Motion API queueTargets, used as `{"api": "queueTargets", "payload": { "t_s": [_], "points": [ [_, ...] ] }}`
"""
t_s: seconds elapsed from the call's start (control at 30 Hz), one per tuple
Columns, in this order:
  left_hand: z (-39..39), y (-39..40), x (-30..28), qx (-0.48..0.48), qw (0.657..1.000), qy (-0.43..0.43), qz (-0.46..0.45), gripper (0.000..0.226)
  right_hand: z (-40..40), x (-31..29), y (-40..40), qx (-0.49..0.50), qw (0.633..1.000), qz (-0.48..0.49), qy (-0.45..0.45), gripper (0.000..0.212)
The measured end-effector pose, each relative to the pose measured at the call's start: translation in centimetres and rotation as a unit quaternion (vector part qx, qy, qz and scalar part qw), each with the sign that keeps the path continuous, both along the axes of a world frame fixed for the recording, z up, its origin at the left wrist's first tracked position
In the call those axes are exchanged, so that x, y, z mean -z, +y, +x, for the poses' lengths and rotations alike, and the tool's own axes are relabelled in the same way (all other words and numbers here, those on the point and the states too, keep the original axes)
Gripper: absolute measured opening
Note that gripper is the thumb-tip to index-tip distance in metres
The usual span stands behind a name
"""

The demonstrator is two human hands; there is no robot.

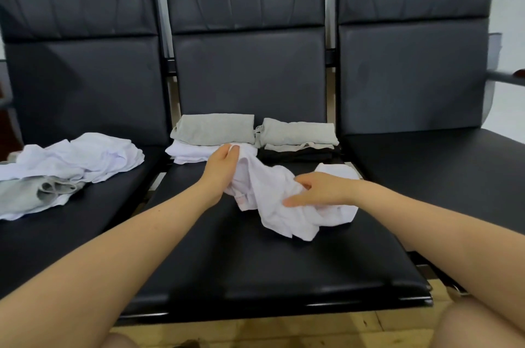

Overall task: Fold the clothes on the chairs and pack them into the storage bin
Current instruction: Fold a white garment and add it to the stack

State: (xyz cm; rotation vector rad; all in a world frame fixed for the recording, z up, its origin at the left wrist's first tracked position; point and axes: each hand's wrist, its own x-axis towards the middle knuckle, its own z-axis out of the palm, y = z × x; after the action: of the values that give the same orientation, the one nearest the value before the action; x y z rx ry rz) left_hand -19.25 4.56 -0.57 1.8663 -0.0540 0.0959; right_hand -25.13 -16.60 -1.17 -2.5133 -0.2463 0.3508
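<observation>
Head view looks down on three black chairs set side by side, with the person's two bare forearms reaching in over the middle chair [255, 262]. A crumpled white garment [279, 200] lies bunched on that seat, and both hands are on it. The left hand [220, 170] grips the garment's upper end, its fingers [233, 151] curled round a fold of the cloth and lifting it a little off the seat. The right hand [318, 188] lies over the lower part of the garment; its fingers [295, 201] are fairly straight and slightly spread, though its thumb seems to tuck into the cloth (motion blur makes this hard to judge).

At the back of the middle seat stand two folded stacks. The left stack [213, 137] has a grey piece on top of white ones. The right stack [298, 139] has grey pieces over a black one. The garment's raised end is just in front of the left stack, touching or nearly touching it.

On the left chair [85, 220] lies a loose heap of unfolded clothes [65, 171], white pieces over grey. The right chair [440, 171] shows only its black seat.
</observation>
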Motion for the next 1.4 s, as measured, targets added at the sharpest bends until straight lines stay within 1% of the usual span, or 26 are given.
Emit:
{"api": "queueTargets", "payload": {
  "t_s": [0.1, 0.17, 0.2, 0.27, 0.3, 0.33, 0.37, 0.4, 0.43, 0.5, 0.57, 0.6, 0.67, 0.73, 0.8, 0.83, 0.87, 0.9, 0.93, 1.0, 1.03, 1.07, 1.13, 1.23, 1.33, 1.4],
  "points": [
    [-0.5, 0.1, -0.2, 0.031, 0.998, 0.048, -0.029, 0.04, 0.2, -0.1, -0.9, 0.024, 0.997, 0.071, 0.025, 0.031],
    [-0.8, 0.3, -0.6, 0.036, 0.997, 0.062, -0.042, 0.039, 0.4, -0.3, -1.3, 0.061, 0.979, 0.189, 0.055, 0.029],
    [-1.0, 0.5, -0.8, 0.035, 0.997, 0.054, -0.047, 0.034, 0.5, -0.5, -1.4, 0.09, 0.96, 0.255, 0.071, 0.03],
    [-1.1, 1.2, -1.6, 0.022, 0.997, 0.015, -0.072, 0.027, 0.9, -1.5, -1.6, 0.147, 0.897, 0.406, 0.09, 0.033],
    [-1.0, 1.5, -2.0, 0.008, 0.996, -0.001, -0.094, 0.026, 1.1, -2.4, -1.5, 0.174, 0.866, 0.461, 0.09, 0.032],
    [-1.0, 1.8, -2.5, -0.009, 0.993, -0.011, -0.114, 0.026, 1.2, -3.7, -1.2, 0.2, 0.854, 0.474, 0.083, 0.031],
    [-0.8, 2.1, -2.9, -0.028, 0.992, -0.016, -0.125, 0.026, 1.4, -5.0, -0.7, 0.22, 0.87, 0.438, 0.058, 0.028],
    [-0.6, 2.3, -3.1, -0.044, 0.991, -0.021, -0.128, 0.026, 1.7, -6.0, -0.2, 0.23, 0.913, 0.336, 0.033, 0.025],
    [-0.3, 2.6, -3.1, -0.058, 0.99, -0.025, -0.123, 0.026, 1.6, -6.8, 0.6, 0.252, 0.932, 0.26, 0.017, 0.021],
    [0.4, 2.9, -2.4, -0.075, 0.994, -0.034, -0.075, 0.026, 2.0, -6.2, 0.9, 0.282, 0.95, 0.136, -0.008, 0.029],
    [1.2, 3.2, -1.1, -0.086, 0.996, -0.028, 0.01, 0.023, 3.7, -3.4, -0.4, 0.289, 0.947, 0.141, -0.026, 0.038],
    [1.5, 3.4, -0.4, -0.087, 0.994, -0.017, 0.06, 0.02, 4.1, -2.1, -0.9, 0.32, 0.936, 0.136, -0.054, 0.038],
    [1.8, 3.6, 0.7, -0.077, 0.985, 0.007, 0.154, 0.016, 4.2, -0.8, -1.0, 0.303, 0.947, 0.025, -0.1, 0.029],
    [1.9, 3.4, 1.4, -0.07, 0.975, 0.012, 0.211, 0.015, 4.3, -0.2, -0.4, 0.293, 0.935, 0.0, -0.202, 0.014],
    [1.6, 2.9, 1.5, -0.066, 0.972, -0.001, 0.227, 0.019, 3.1, -0.5, 0.9, 0.24, 0.92, 0.089, -0.297, 0.015],
    [1.3, 2.6, 1.5, -0.062, 0.972, -0.009, 0.228, 0.019, 2.3, -0.8, 1.7, 0.175, 0.929, 0.106, -0.31, 0.015],
    [1.0, 2.3, 1.4, -0.055, 0.972, -0.02, 0.228, 0.019, 1.6, -0.8, 2.4, 0.093, 0.944, 0.091, -0.303, 0.014],
    [0.7, 2.1, 1.5, -0.045, 0.972, -0.034, 0.23, 0.016, 0.9, -0.9, 3.2, 0.009, 0.959, 0.075, -0.273, 0.012],
    [0.3, 2.0, 1.5, -0.033, 0.971, -0.05, 0.233, 0.013, 0.0, -1.0, 4.1, -0.061, 0.973, 0.043, -0.216, 0.012],
    [-0.5, 2.1, 1.5, -0.003, 0.968, -0.09, 0.232, 0.011, -1.2, -1.0, 5.3, -0.145, 0.986, -0.031, -0.08, 0.021],
    [-0.8, 2.2, 1.4, 0.008, 0.967, -0.112, 0.229, 0.012, -1.5, -0.9, 5.5, -0.163, 0.985, -0.054, -0.026, 0.026],
    [-1.1, 2.4, 1.3, 0.016, 0.965, -0.13, 0.229, 0.013, -1.7, -0.7, 5.4, -0.169, 0.983, -0.07, 0.006, 0.028],
    [-2.0, 2.7, 0.8, 0.036, 0.962, -0.14, 0.233, 0.017, -1.9, -0.6, 4.6, -0.165, 0.983, -0.073, 0.02, 0.021],
    [-3.3, 2.9, 1.0, 0.116, 0.966, -0.053, 0.227, 0.027, -1.7, -0.7, 2.8, -0.132, 0.99, -0.029, -0.025, 0.014],
    [-4.0, 3.0, 2.3, 0.165, 0.943, 0.063, 0.28, 0.042, -1.4, -0.9, 1.3, -0.043, 0.988, 0.106, -0.106, 0.013],
    [-4.0, 2.8, 2.9, 0.167, 0.937, 0.105, 0.288, 0.048, -1.2, -1.2, 0.5, 0.051, 0.968, 0.212, -0.127, 0.012]
  ]
}}
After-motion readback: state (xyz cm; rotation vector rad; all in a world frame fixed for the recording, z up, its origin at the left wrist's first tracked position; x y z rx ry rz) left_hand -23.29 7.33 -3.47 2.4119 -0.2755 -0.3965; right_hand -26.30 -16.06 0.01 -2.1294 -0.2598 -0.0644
